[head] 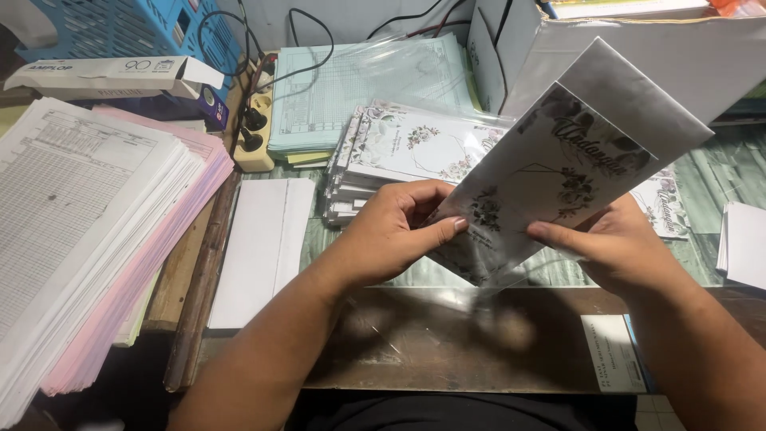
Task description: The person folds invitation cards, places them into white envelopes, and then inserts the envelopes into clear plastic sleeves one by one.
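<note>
Centre right of the frame: a white card printed with grey flowers (558,172), tilted with its top toward the upper right, lower end sitting inside a clear plastic sleeve (479,275). Left hand (395,231) at centre, fingers curled narrow around the sleeve's left edge, thumb pressed flat on the card's lower left corner. Right hand (614,247) just right of centre, fingers closed around the sleeve's right edge from behind, thumb stretched across the front near the card's bottom. Both forearms coming up from the bottom edge, over a brown wooden desk edge (447,343) with a shiny film lying on it.

Behind the hands, at centre: a stack of flower-printed cards in clear sleeves (399,152), leaning slightly left. Above that, a pale green ruled form sheet (351,88) under loose clear plastic. Left of centre: a plain white folded sheet (259,247) lying flat. Far left: a thick pile of white and pink printed forms (96,231), fanned out toward the lower left. Upper left: a blue plastic basket (120,28), with a long white cardboard box (112,76) in front of it, and a cream power strip with black plugs (254,128) beside the green sheet. Upper right: a white box wall (638,48). Far right edge: a small stack of white paper (746,243).
</note>
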